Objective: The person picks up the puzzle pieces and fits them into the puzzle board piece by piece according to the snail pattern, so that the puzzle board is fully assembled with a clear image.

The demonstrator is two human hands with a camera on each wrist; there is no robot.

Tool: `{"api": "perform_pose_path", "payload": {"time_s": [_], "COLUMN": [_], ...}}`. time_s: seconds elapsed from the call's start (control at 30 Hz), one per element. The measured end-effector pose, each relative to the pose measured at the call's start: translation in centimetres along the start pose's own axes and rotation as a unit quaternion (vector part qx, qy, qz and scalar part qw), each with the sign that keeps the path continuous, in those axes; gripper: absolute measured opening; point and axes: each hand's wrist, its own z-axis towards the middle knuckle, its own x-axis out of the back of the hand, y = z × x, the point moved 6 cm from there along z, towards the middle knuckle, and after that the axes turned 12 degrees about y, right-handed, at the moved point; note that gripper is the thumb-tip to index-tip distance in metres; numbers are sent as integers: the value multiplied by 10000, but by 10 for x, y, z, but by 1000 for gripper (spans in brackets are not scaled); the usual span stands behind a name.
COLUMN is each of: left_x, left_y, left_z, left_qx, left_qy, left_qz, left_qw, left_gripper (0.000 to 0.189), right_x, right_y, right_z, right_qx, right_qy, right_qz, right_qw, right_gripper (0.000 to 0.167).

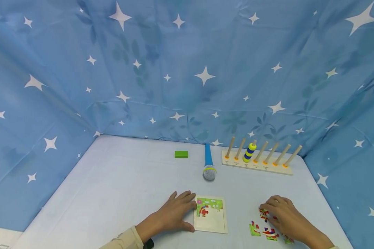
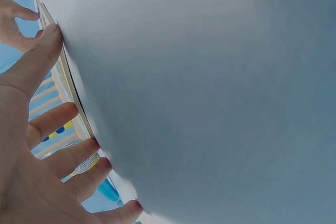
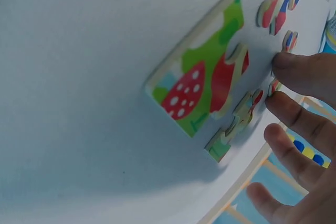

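Observation:
My left hand [image 1: 177,212] spreads its fingers along the left side of a square wooden puzzle board [image 1: 212,224], thumb and fingertips at its edge. Puzzle pieces with green scenery and part of a red figure fill the board's upper left. Farther right, my right hand [image 1: 285,216] pinches a red and blue puzzle piece [image 1: 263,215] between thumb and index finger, low over the table; my fingers partly hide it. Near that hand lie loose puzzle pieces [image 1: 270,233], among them a green corner piece with a red spotted shape [image 3: 184,93].
Beyond the board lies a toy microphone [image 1: 209,166] with a blue handle, and left of it a green block [image 1: 181,154]. A wooden peg rack [image 1: 257,165] stands at the back right, yellow and blue beads on one peg. Blue starred cloth [image 1: 187,86] encloses the table.

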Motion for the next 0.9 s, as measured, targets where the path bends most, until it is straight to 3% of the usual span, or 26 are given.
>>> {"api": "perform_pose_path", "payload": {"time_s": [0.17,0.4,0.67,0.9], "left_x": [1,1,-1,0], "left_y": [0,0,-1,-1], "left_z": [-1,-1,-1,-1], "left_qx": [-2,18,2,-72], "left_qy": [5,-19,10,40], "left_qz": [-5,-55,42,62], "left_qw": [10000,10000,10000,9999], "left_gripper": [63,61,62,64], "right_x": [-1,3,7,-13], "right_y": [-1,-15,-78,-128], "right_z": [3,13,51,76], "right_qx": [27,234,1352,1767], "right_qy": [-32,235,938,679], "right_qz": [47,-38,82,130], "right_qw": [10000,9994,9863,9818], "right_gripper": [35,38,40,33]}}
